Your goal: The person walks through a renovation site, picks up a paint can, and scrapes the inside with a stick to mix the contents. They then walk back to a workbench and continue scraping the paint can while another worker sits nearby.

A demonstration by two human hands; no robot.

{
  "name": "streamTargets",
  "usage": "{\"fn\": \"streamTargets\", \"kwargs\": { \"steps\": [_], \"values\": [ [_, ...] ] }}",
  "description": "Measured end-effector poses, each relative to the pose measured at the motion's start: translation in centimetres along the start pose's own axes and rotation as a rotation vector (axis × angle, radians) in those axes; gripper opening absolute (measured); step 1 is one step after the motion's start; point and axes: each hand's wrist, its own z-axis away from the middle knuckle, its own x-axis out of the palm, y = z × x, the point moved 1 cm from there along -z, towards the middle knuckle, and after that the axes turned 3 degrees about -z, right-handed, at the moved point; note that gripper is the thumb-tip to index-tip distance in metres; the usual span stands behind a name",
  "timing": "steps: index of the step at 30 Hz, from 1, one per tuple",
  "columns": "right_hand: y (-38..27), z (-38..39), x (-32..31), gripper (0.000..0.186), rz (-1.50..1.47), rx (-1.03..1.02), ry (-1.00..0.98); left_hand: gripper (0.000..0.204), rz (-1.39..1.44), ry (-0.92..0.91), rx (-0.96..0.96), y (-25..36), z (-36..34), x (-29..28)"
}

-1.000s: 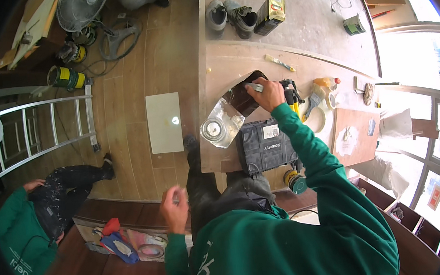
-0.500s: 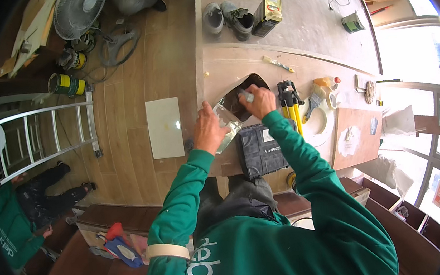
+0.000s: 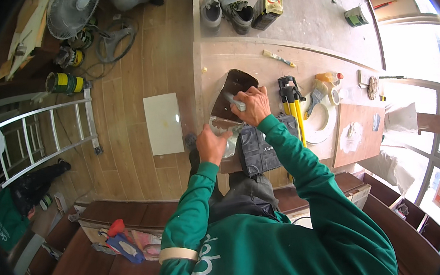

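A dark brown, glossy open piece point(image 3: 230, 87), like a box or cut tin, lies at a tilt on the light board in front of me. My right hand point(image 3: 253, 105) is closed around a small pale grey tool point(image 3: 237, 104) and presses it against the brown surface; its exact kind is hidden by the fingers. Beside the near end, my left hand point(image 3: 213, 144) grips a shiny silvery part point(image 3: 229, 143), its thumb stretched along it. Just right of that hand sits a dark grey tool case point(image 3: 257, 151), partly under my right forearm.
To the right are a yellow-legged tripod point(image 3: 292, 104), a paintbrush point(image 3: 316, 98), a white round plate point(image 3: 318, 122) and a wooden board point(image 3: 360, 134). Farther off stand shoes point(image 3: 237, 15) and a tin point(image 3: 267, 9). Left are a ladder point(image 3: 45, 141) and another person point(image 3: 10, 211).
My left hand has moved down and slightly right. My right hand has shifted a little left and nearer, with the grey tool along the brown surface. The brown piece has tilted, showing more of its face.
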Motion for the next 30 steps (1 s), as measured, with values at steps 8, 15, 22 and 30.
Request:
{"fn": "streamTargets", "kwargs": {
  "steps": [8,15,22,30],
  "values": [
    [-0.2,-1.3,-2.4,0.027,-0.033,-0.095,0.144,0.056,0.071,0.08,-0.017,-0.3,0.0,0.7],
    [-1.1,0.1,0.8,0.026,-0.056,-0.169,-0.123,0.055,0.145,0.086,-0.022,-0.4,0.5,1.0],
    [0.2,-2.5,-1.1,0.033,0.001,0.017,0.001,0.056,0.13,0.108,-0.03,-1.0,0.5,1.8],
    [-0.7,-1.6,-1.2,0.035,-0.015,-0.106,-0.277,0.054,0.128,0.075,-0.063,-0.7,0.6,1.4]
  ]
}}
